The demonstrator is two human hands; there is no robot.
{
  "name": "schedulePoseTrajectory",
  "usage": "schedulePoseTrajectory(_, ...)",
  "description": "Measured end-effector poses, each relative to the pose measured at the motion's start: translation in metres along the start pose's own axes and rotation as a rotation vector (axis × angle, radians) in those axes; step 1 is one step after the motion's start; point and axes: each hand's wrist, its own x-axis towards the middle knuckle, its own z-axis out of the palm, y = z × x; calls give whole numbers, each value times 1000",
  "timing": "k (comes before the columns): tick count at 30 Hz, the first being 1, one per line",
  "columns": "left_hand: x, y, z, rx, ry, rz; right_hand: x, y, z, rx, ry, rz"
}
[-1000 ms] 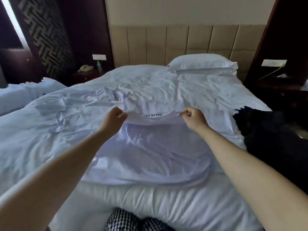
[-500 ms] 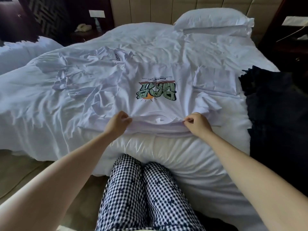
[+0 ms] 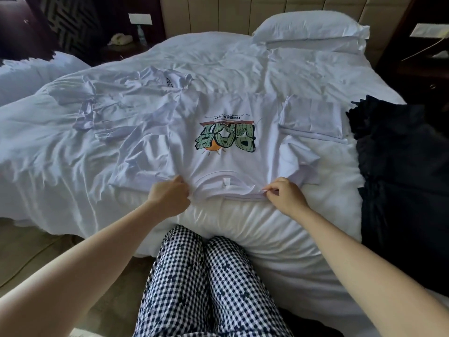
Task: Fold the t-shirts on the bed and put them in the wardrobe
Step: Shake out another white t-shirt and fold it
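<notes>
Both hands grip the near edge of a white printed t-shirt, one on each side of its neckline: the left hand is curled into a fist around the fabric at one shoulder, while the right hand pinches the cloth at the other shoulder between thumb and fingertips. The hands are set apart, with the collar and its small sewn-in label between them. The shirt lies spread front-up on the white bed, neck toward the person, so that its green and orange graphic and the line "CHEER UP!" read upside down from the head camera. Its far sleeve on the right is bunched against a neatly folded white garment, which rests just beside it on the duvet. To the left lies a crumpled white t-shirt, unfolded, with dark lettering on its collar; part of it touches or overlaps the printed shirt's left side. A heap of dark clothing covers the bed's right edge. A white pillow sits at the head of the bed against a padded beige headboard, and a telephone stands on the dark nightstand at upper left. The person's legs, in black-and-white checked trousers, press against the foot of the mattress.
</notes>
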Motion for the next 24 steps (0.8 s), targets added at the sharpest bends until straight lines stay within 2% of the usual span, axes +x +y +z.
schedulePoseTrajectory(2, 7, 18, -20, 90, 76, -8, 1, -1, -3, -23, -34, -12)
schedulePoseTrajectory(4, 15, 42, -33, -33, 139, 53, 4, -3, -9, -25, -53, -16)
schedulePoseTrajectory(6, 21, 72, -37, -209, 126, 201, 6, -6, -16, 13, -43, -6)
schedulePoseTrajectory(9, 34, 115, -30, -308, 60, 403, 11, -9, -24, 80, 2, -22)
schedulePoseTrajectory(18, 66, 148, -33, -547, 238, 266, 27, -6, -46, 155, 115, -38)
schedulePoseTrajectory(24, 71, 133, -41, -682, 278, 258, 48, 6, -63, 78, 220, 83)
